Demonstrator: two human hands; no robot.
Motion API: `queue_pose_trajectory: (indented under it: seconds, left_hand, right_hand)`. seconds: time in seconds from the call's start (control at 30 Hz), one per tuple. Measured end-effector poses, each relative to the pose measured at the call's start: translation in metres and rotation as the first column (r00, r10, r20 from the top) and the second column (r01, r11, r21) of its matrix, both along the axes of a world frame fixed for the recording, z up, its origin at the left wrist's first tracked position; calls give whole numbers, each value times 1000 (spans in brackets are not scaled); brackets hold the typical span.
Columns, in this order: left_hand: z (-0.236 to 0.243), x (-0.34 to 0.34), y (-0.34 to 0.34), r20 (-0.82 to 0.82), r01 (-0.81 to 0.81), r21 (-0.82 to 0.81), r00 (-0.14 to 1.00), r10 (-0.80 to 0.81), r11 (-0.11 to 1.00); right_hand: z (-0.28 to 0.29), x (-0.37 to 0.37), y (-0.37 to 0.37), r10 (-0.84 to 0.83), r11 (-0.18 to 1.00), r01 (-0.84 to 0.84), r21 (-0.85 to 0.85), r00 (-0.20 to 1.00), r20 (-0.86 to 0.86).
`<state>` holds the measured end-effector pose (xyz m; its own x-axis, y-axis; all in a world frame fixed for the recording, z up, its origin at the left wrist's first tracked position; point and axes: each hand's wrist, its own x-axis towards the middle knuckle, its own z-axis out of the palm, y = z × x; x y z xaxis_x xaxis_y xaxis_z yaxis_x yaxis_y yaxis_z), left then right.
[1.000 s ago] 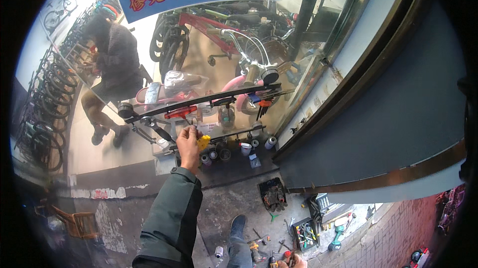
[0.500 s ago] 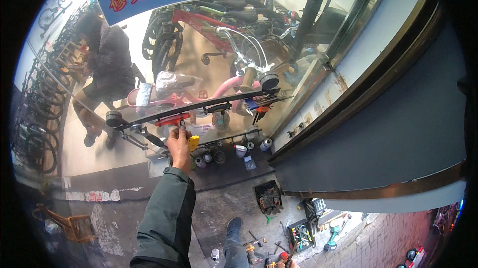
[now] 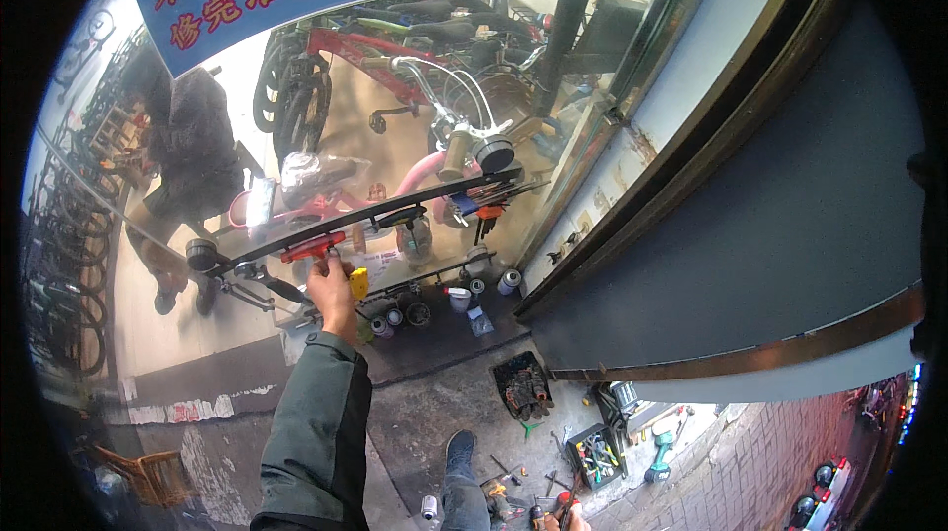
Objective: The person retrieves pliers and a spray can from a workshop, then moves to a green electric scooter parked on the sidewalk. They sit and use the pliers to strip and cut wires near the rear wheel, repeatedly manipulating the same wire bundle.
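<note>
My left hand (image 3: 331, 291), fingers closed, reaches up to a red T-handled tool (image 3: 309, 246) on a black rail (image 3: 250, 249) and grips it below the handle. A yellow object (image 3: 357, 281) sits just right of the fingers. Further right along the rail are a black-handled tool (image 3: 395, 215) and a set of hex keys (image 3: 486, 209). My right hand (image 3: 575, 520) shows only slightly at the lower edge, closed around something beside a red item; what it holds is unclear.
Behind glass are a person (image 3: 188, 139) and several bicycles (image 3: 365, 67). Cans (image 3: 508, 281) line the ledge. A gray panel (image 3: 750, 215) fills the right. Below lie a black tray (image 3: 523, 383), a toolbox (image 3: 595, 455), a drill (image 3: 664, 447) and a wooden chair (image 3: 148, 477).
My left fingers have risen to the red T-handled tool and closed below its handle. The view has shifted, so the scene sits further left.
</note>
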<state>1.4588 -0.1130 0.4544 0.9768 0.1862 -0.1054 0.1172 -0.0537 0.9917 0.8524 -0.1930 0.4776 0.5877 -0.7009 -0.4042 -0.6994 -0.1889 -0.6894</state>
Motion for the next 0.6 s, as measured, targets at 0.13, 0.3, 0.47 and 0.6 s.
queue_pose_trajectory:
  seconds: [0.13, 0.3, 0.47, 0.6]
  left_hand:
    - [-8, 6, 8, 2, 10, -76, 1000, -10, 997]
    - [-18, 14, 19, 145, 98, 11, 985, -99, 995]
    - [-11, 13, 31, 175, 57, 251, 979, -103, 966]
    - [-5, -76, 32, 162, 250, 249, 942, -295, 936]
  right_hand:
    - [-1, -5, 6, 68, 996, -67, -50, 998, 13]
    - [-6, -10, 15, -546, 615, 459, 641, 834, -73]
    - [-12, -9, 13, -442, 615, 293, 732, 897, 12]
    - [3, -5, 14, -291, 722, 94, 686, 940, 177]
